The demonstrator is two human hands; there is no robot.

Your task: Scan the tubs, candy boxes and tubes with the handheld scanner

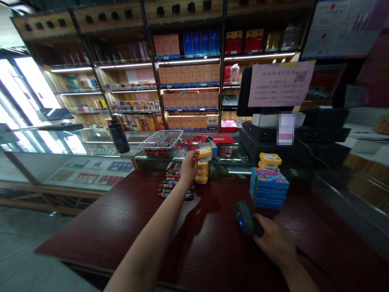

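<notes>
In the head view, the left hand (190, 165) pinches a yellow-lidded tub (205, 153), contents hidden, above stacked tubs (201, 174). Beyond and left of it, a clear basket (177, 142) holds dark sticks (158, 148). The right hand (276, 239) wraps a scanner (244, 219).

You are showing bare arms and bare hands.
Your slender left forearm (156, 227) is widening smoothly away from your left grip (190, 165); your right forearm (296, 278) is showing bare behind your right grip (275, 239).
</notes>
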